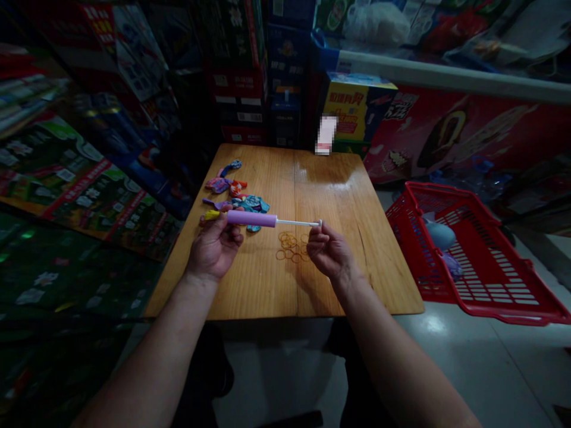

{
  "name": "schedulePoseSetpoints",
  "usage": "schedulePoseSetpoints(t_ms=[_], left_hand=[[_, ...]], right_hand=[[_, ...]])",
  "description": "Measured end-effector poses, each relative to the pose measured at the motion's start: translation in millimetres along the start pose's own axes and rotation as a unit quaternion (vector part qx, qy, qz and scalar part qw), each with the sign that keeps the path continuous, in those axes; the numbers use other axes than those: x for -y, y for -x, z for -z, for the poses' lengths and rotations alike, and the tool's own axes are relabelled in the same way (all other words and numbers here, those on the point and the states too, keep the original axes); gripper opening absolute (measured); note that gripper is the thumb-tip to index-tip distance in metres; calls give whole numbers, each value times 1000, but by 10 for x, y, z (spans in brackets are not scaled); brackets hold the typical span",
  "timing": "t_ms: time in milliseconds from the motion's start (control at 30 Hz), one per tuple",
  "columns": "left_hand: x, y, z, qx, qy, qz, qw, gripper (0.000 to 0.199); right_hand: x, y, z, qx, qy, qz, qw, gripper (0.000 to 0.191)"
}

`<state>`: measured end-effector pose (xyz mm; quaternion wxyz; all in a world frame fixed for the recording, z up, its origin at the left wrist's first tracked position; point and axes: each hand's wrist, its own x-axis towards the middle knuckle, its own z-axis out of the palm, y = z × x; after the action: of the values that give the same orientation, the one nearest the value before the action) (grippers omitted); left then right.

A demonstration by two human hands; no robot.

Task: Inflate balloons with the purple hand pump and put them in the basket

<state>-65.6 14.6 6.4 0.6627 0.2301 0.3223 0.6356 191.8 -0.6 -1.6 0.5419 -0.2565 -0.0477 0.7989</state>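
Note:
Above the table I hold a purple balloon pump (252, 219) level between both hands. My left hand (213, 244) is closed round its left end, where a yellow balloon (212, 214) sticks out past the fingers. At the far end of the white rod (294, 223), my right hand (329, 246) grips the handle, and the rod is drawn out of the barrel. Uninflated printed balloons (250, 204) lie in a loose group on the table's left side, partly behind the pump. Several rubber bands (291, 245) are scattered below the rod, near my right hand.
The wooden table (267, 291) stands before my knees. On its right, a red basket (482, 285) on the floor holds a blue inflated balloon (441, 235) and a purple one. Cartons (241, 89) are stacked behind, beside a yellow box (345, 104). A blurred-out upright card (326, 135) stands at the back edge.

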Motion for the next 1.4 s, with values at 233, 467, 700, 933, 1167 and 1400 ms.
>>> schedulePoseSetpoints(t_ms=[233,467,700,933,1167,1400], left_hand=[[148,130,-27,49,-17,86,995,31],[161,69,3,5,17,69,997,22],[54,49,5,-4,38,17,999,13],[218,179,-30,6,24,92,995,24],[247,126,-15,-37,22,76,996,25],[89,52,50,-68,41,-4,997,24]], right_hand=[[-372,6,1,42,2,-68,997,5],[-288,13,-36,28,69,-13,997,4],[-169,28,-31,34,97,44,994,5],[-398,84,-60,61,87,-3,994,11],[-433,15,13,73,17,-43,996,11],[-177,8,4,96,-47,-10,994,4]])
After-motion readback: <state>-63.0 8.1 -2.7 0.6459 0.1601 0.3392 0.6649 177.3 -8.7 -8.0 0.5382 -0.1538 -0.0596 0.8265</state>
